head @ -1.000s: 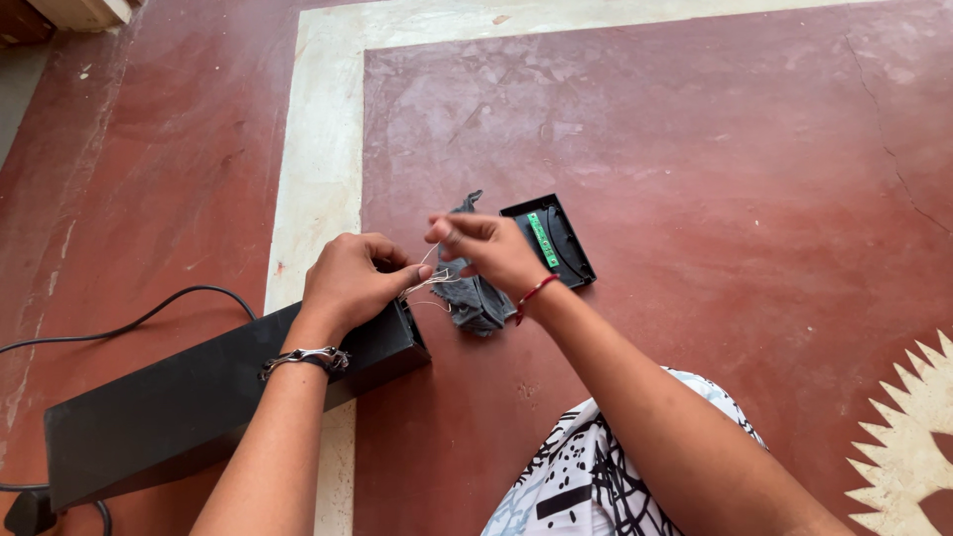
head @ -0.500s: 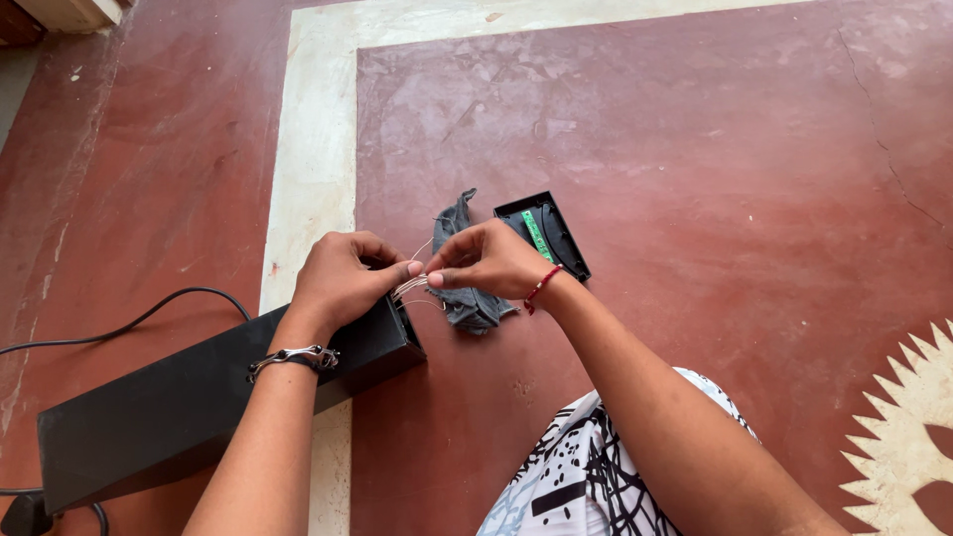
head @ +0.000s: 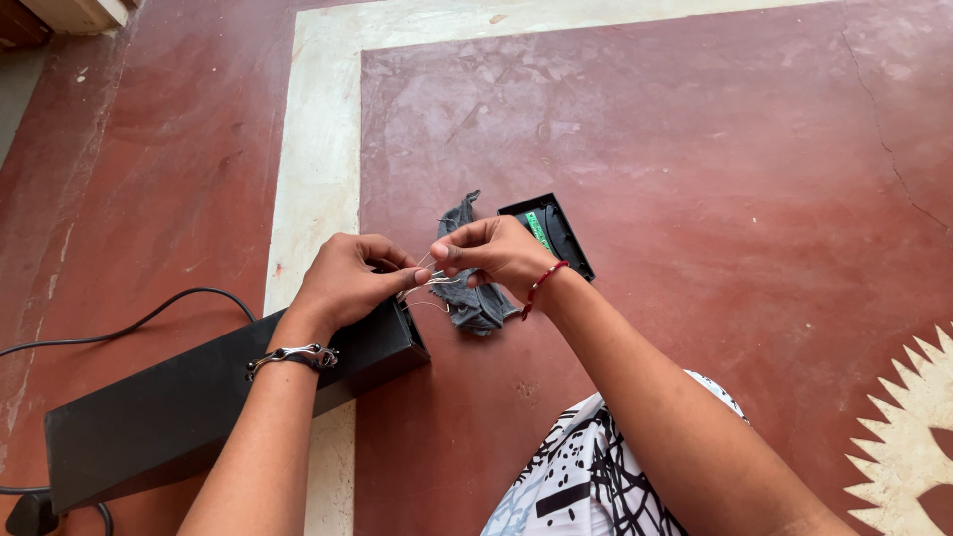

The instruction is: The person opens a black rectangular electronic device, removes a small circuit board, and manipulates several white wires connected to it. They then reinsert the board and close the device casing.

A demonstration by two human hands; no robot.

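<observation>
A polished red floor (head: 715, 179), scuffed and crossed by a pale cream band (head: 318, 149), is stretching out beneath a long matte black box (head: 179, 412) lying at the near left, a black cable (head: 129, 323) curving away from it. Just beyond the box's right end, a crumpled grey cloth (head: 475, 303) is lying beside a small open black case (head: 558, 230) showing a green circuit board (head: 539, 229). Above the box's end, the left hand (head: 342, 283), with a metal bracelet (head: 294, 355) at its wrist, and the right hand (head: 496, 256), wearing a red thread band (head: 541, 285), are each pinching thin, shiny wires (head: 429, 288) between pressed fingertips.
</observation>
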